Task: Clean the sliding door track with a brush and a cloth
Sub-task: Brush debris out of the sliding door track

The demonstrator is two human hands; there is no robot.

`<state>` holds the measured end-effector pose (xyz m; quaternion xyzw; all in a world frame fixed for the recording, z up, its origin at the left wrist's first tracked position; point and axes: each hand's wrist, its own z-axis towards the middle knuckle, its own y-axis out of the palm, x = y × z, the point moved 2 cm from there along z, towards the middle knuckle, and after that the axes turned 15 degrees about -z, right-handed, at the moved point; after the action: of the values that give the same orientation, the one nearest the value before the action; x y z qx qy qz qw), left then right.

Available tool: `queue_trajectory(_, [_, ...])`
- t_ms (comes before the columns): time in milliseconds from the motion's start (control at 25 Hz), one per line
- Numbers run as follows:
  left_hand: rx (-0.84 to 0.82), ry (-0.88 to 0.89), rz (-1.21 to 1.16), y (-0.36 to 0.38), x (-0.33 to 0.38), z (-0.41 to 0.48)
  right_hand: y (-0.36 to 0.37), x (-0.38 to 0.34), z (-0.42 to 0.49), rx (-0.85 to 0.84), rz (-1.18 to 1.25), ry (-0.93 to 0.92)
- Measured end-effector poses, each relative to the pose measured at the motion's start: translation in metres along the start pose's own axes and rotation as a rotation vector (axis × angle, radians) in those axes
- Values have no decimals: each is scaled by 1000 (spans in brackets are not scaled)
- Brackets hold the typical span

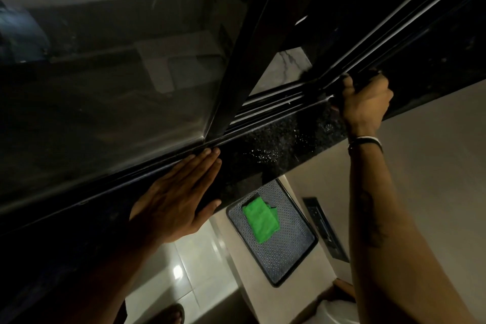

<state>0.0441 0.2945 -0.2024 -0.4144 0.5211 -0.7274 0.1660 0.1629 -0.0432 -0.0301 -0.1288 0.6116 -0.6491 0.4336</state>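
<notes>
The sliding door track (268, 106) runs as dark parallel rails from the lower left to the upper right, along a black speckled stone sill (276, 144). My right hand (365, 100) is closed in a fist at the track's edge, gripping a dark brush (368, 79) that is mostly hidden by the fingers. My left hand (176, 202) lies flat on the sill with fingers together and tips touching the rail, holding nothing. A bright green cloth (260, 219) lies folded on a grey patterned mat (289, 252) below the sill, away from both hands.
The dark glass door panel (105, 87) fills the left half and stands on the track. White specks of dirt are scattered on the sill. Below are pale floor tiles (194, 265), a dark floor grate (326, 229) and my sandalled foot (171, 313).
</notes>
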Motion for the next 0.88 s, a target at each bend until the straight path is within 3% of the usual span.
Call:
queue_trajectory(80, [1,6,-1,0,1,-2,-3,-4,-1,50,-13,-14])
queue_trajectory(200, [-1,6,-13,0,0,0,2,-8,1,-140,-4,-109])
queue_trajectory(280, [-2,5,-15,1,0,-1,5,-16,1,-315,161,-64])
queue_trajectory(440, [-10,4,-15,3,-1,-1,2,-19,-1,-235,146,9])
queue_trajectory(560, [-5,6,-2,3,-2,0,7,-22,-3,-434,338,36])
queue_trajectory(720, [-22,-16,6,2,-5,-9,10,-20,-8,-212,147,12])
queue_trajectory(840, [-32,-12,6,1,-5,-15,21,-19,-11,-493,278,69])
queue_trajectory(880, [-46,-20,7,1,-6,-17,21,-21,-13,-483,280,65])
